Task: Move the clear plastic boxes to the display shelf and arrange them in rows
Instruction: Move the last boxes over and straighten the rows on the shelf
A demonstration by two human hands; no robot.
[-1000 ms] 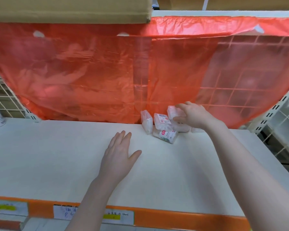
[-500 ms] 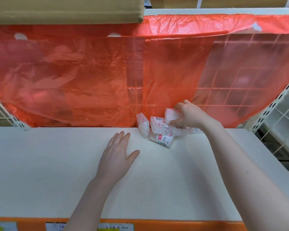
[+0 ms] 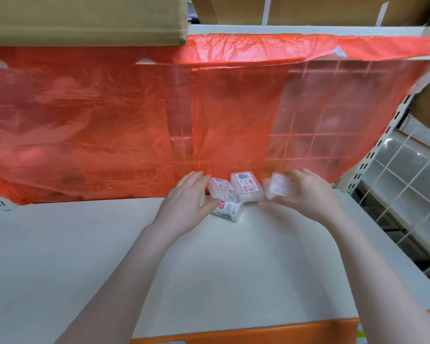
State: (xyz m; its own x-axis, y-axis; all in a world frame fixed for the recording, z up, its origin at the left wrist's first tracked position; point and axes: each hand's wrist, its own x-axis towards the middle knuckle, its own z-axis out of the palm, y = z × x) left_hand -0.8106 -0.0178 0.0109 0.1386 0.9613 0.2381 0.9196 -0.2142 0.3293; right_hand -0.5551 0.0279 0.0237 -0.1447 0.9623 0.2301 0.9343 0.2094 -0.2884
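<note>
At the back of the white display shelf (image 3: 90,249), the right hand (image 3: 308,194) is pinching one clear box (image 3: 278,187) between thumb and fingers. The left hand (image 3: 188,203), fingers straight, is touching the other clear boxes (image 3: 245,189) lying against the red plastic sheet (image 3: 109,125).

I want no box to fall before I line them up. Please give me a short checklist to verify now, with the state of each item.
1. Right hand holds its clear box firmly: ok, fingers curl round it.
2. Left hand steadies the pile: ok, it touches the left box.
3. Boxes stand in a row: not ok, the middle box leans on a lying box.
4. Free shelf surface in front: ok.
5. Red plastic sheet clear of boxes: cannot tell.
</note>
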